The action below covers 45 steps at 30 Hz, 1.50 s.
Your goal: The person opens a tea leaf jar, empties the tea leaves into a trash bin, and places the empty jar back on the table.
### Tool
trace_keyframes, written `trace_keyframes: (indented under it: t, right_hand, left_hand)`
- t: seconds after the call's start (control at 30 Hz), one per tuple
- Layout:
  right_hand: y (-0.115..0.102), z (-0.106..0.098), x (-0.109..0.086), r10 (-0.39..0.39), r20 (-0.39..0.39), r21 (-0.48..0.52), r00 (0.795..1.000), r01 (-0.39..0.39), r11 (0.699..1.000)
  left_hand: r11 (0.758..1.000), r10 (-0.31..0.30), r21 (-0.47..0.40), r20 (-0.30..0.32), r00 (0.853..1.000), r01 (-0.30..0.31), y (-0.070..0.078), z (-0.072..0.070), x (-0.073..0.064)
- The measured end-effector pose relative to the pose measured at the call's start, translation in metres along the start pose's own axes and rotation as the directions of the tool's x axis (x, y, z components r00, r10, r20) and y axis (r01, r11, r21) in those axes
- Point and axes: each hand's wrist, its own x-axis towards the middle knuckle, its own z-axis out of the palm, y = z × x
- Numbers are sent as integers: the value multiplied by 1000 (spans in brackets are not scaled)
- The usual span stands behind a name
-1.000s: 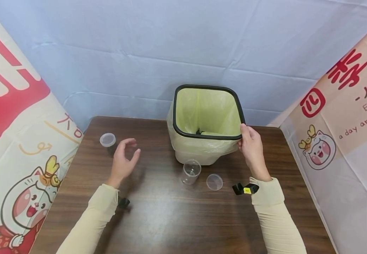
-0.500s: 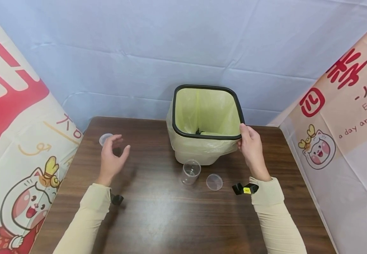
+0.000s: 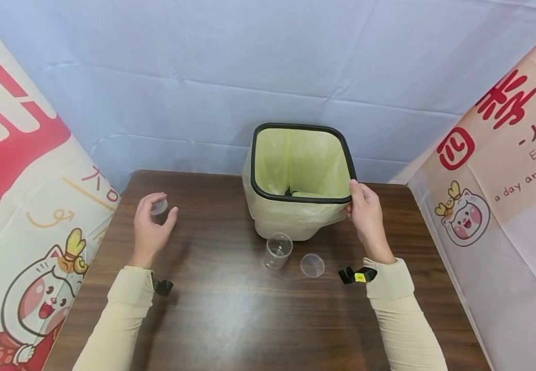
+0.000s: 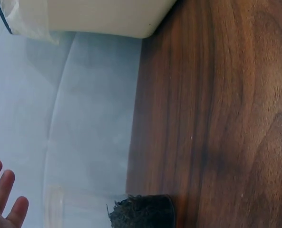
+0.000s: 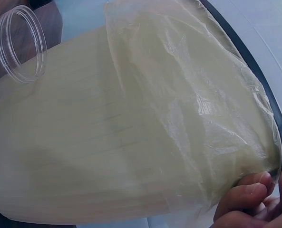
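Note:
My left hand [image 3: 148, 234] is at the far left of the table, its thumb and fingers spread apart around a clear lidded jar [image 3: 159, 207]. In the left wrist view, dark shredded stuff [image 4: 143, 212] fills the jar's lower part, and the fingers [image 4: 4, 187] are held apart from one another. My right hand [image 3: 368, 216] grips the black rim of a trash bin [image 3: 279, 229] at its front right corner, thumb on top. A thin yellowish bag lines the bin and folds over its outside. Inside lies something dark, mostly hidden.
Just in front of the bin stands an open clear jar [image 3: 277, 252], with a round clear lid [image 3: 313, 265] lying flat to its right. The wooden table [image 3: 231, 319] ends at a light blue cloth [image 3: 189, 93] behind. Printed cloths hang at both sides.
My left hand has moved left, from beside the lidded jar to around it. My right hand has stayed on the bin rim.

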Motion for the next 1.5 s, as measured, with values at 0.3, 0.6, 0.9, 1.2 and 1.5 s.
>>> trace_keyframes:
  t: [0.3,0.6,0.9,1.2,1.5]
  right_hand:
    - [0,0,0,-19,-3,6,1000,19,1000]
    - [0,0,0,-6,-4,-3,1000,6,1000]
    - [1,-1,1,13,-3,-5,1000,-13,1000]
    - [2,-1,0,-12,-7,-7,1000,12,1000]
    - [2,0,0,-18,-14,-3,1000,18,1000]
  left_hand:
    - [998,54,46,-42,998,-52,-18,-1,4]
    - [997,-32,69,-52,998,35,-34,0,1]
    - [960,-273,71,23,962,271,-45,3,-2]
    - [955,-295,56,24,955,293,-52,7,-2]
    - [940,-339,52,35,940,337,-59,9,-2]
